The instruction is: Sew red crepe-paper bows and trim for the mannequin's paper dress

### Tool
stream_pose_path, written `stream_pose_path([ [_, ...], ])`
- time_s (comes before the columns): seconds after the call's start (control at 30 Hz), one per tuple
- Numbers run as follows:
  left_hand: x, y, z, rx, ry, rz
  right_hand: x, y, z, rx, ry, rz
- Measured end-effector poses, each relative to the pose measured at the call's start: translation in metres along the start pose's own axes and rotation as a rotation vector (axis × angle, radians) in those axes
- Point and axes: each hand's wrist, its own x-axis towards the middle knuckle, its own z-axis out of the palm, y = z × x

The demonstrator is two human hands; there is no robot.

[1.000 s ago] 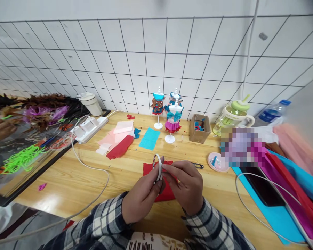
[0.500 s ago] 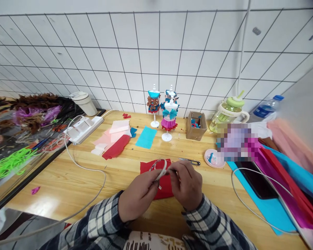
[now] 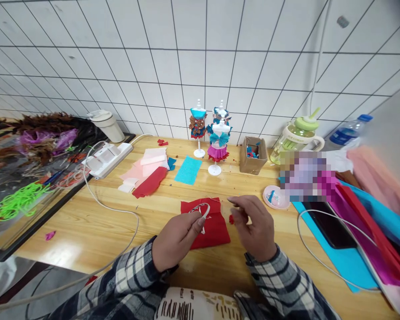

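Pale wood formed the table [image 3: 113, 235], with white tiles behind it. Over red cloth [image 3: 216, 231], the left hand [image 3: 176, 240] pinched a thin pale band [image 3: 206, 209] between thumb and fingers. Beside it, the right hand [image 3: 255, 226] hovered half-curled, thumb and forefinger slightly parted.

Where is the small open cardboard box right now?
In the head view, the cardboard box stands near the wall, right of centre, between the miniature dress forms on its left and the green-lidded jug on its right.
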Motion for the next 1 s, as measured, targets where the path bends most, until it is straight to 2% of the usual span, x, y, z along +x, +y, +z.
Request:
stream_pose_path([
  [0.1, 0.001, 0.002, 0.0, -0.107, -0.022, 0.006, -0.005, 0.0, 0.007, 0.109, -0.138, -0.097],
  [0.2, 0.003, 0.004, 0.001, -0.149, -0.051, 0.03, -0.009, 0.001, 0.018, 0.159, -0.138, -0.117],
  [0.27, 0.004, 0.005, 0.002, -0.127, -0.07, 0.04, -0.011, 0.002, 0.022, 0.192, -0.117, -0.075],
  [0.4, 0.004, 0.005, 0.001, -0.038, -0.05, 0.052, -0.013, 0.003, 0.021, 0.264, -0.082, 0.105],
  [0.47, 0.004, 0.004, 0.001, -0.034, -0.045, 0.041, -0.014, 0.003, 0.02, 0.303, -0.085, 0.128],
  [0.6, 0.005, 0.004, 0.001, -0.065, -0.054, 0.033, -0.014, 0.002, 0.021, 0.297, -0.17, -0.018],
  [0.7, 0.005, 0.004, 0.002, -0.041, -0.078, 0.045, -0.012, 0.001, 0.022, 0.275, -0.157, -0.042],
  [0.83, 0.005, 0.004, 0.003, 0.1, -0.078, 0.063, -0.013, 0.004, 0.022, 0.257, -0.09, 0.049],
  [1.0, 0.008, 0.002, 0.006, 0.414, 0.013, 0.131, -0.017, 0.003, 0.024, 0.147, -0.073, 0.115],
])
